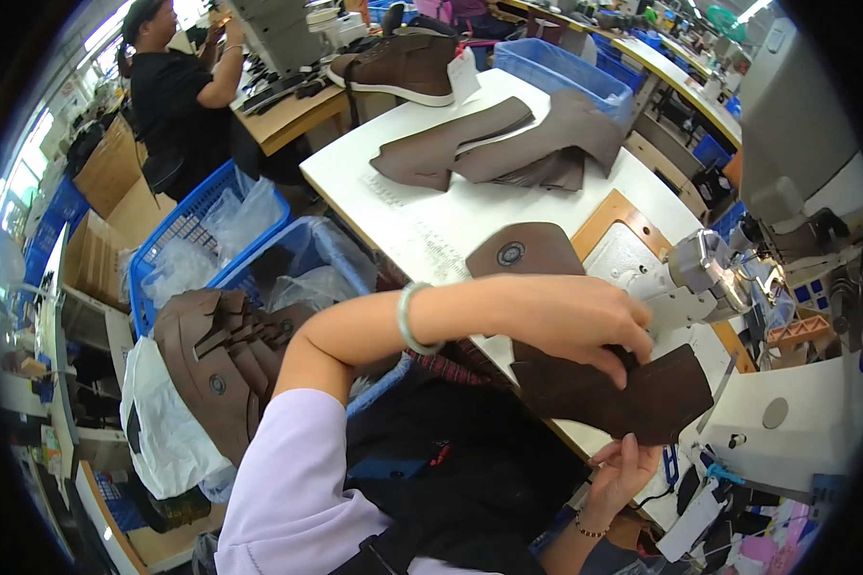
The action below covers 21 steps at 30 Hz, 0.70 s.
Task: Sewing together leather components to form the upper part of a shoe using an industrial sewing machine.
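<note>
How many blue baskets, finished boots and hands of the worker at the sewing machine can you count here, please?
Blue baskets: 3, two by the stack and one on the table
Finished boot: 1
Worker's hands: 2, left hand and right hand, both on the brown piece
Total: 6

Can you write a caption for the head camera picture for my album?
Both hands, left hand and right hand, hold a brown leather piece beside a sewing machine.

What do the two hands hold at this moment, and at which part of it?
Both hold the dark brown leather piece: the left hand presses its upper edge from above, and the right hand supports its lower edge from below.
</note>
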{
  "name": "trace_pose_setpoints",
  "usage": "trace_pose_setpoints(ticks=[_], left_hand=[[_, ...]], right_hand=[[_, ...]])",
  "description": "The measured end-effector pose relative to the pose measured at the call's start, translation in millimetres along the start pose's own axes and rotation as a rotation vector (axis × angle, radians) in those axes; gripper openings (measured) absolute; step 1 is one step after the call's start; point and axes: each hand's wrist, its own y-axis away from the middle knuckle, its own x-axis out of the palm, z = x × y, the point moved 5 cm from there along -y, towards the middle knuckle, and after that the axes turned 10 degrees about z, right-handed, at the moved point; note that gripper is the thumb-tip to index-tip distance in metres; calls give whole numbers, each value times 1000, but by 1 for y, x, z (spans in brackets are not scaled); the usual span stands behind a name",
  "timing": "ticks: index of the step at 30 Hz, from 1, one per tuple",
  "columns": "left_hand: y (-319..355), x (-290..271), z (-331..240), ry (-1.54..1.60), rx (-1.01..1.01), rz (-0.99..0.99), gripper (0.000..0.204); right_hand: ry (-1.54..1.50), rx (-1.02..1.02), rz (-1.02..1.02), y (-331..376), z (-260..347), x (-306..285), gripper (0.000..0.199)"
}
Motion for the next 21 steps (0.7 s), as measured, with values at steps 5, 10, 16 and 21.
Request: trace_pose_setpoints(ticks=[5, 10, 16, 21], left_hand=[[6, -14, 20, -439, -231, -432, 18], [94, -121, 126, -592, -890, -710, 19], [208, -174, 266, -452, -1151, -458, 68], [209, -164, 300, -299, -1184, -418, 78]], right_hand=[[436, -6, -142, 10, 11, -36, 26], [627, 245, -103, -3, 16, -44, 22], [456, 396, 17, -19, 12, -53, 26], [385, 348, -10, -13, 6, -64, 26]])
